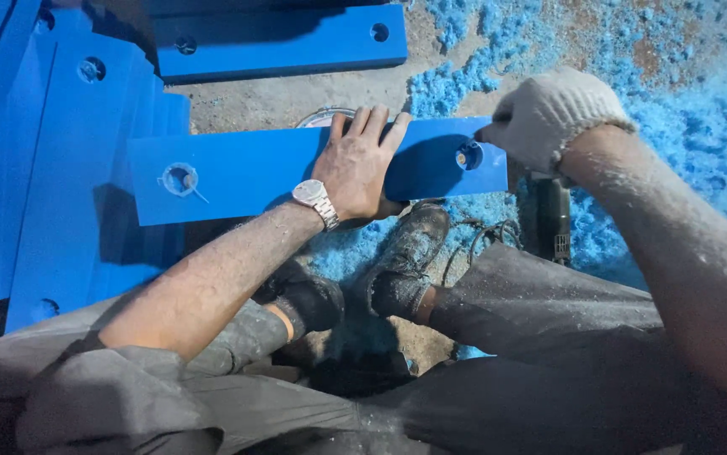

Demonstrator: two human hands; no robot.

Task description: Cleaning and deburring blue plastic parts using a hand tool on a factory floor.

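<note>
A long blue plastic bar [245, 173] with a round hole near each end lies across in front of me. My left hand [359, 160], bare and with a wristwatch, lies flat on the bar's middle, fingers spread. My right hand [549, 114], in a white knit glove, has its fingers closed at the bar's right end beside the right hole [469, 156]. Whatever the glove pinches is too small to make out. The left hole [179, 179] has a ragged burr around it.
Several more blue bars are stacked at the left [51, 168] and one lies at the top [279, 42]. Blue plastic shavings [675, 93] cover the concrete floor at the right. A dark power tool [553, 219] with a cable lies beside my shoes [405, 261].
</note>
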